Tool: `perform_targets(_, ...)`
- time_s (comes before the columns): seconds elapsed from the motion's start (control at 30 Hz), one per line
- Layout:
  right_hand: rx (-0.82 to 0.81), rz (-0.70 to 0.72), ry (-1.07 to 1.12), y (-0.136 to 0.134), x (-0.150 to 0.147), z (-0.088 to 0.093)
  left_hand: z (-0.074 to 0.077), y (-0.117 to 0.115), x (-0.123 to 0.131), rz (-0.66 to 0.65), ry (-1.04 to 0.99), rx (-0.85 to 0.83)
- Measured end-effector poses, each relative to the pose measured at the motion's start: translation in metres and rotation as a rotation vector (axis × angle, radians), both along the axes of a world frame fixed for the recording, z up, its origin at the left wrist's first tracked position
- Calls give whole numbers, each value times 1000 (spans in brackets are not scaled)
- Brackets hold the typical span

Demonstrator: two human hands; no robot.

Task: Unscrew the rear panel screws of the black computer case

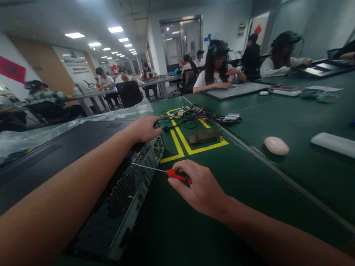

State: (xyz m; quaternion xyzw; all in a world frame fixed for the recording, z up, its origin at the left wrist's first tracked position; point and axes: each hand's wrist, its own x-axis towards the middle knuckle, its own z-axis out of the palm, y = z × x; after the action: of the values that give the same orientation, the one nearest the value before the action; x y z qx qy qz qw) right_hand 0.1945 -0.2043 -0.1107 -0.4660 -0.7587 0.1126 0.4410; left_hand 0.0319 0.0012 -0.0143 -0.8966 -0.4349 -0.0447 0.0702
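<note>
A black desktop computer case (80,149) lies on its side on the green table, its rear panel (138,185) facing right. My left hand (145,129) presses on the far rear corner of the case, with the fingers bent over its edge. In my right hand (200,185) is a screwdriver (175,174) with a red handle, gripped in closed fingers. Its thin metal shaft points left, and the tip meets the rear panel near the expansion slots. Whether the tip sits in a screw is too small to tell.
Beyond the case lie tangled cables (194,113) and a blurred brown item (205,136) within yellow tape lines. Right of them are a pale rounded mouse-like object (276,146) and a long white device (353,149). Clear plastic sheeting (47,133) lies behind the case. Several people sit across the room.
</note>
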Motion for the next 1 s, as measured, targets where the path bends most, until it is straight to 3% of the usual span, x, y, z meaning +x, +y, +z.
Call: perform_targets(1.0, -27, 20, -8, 0, -1, 0, -1, 1, -1, 4, 7, 14)
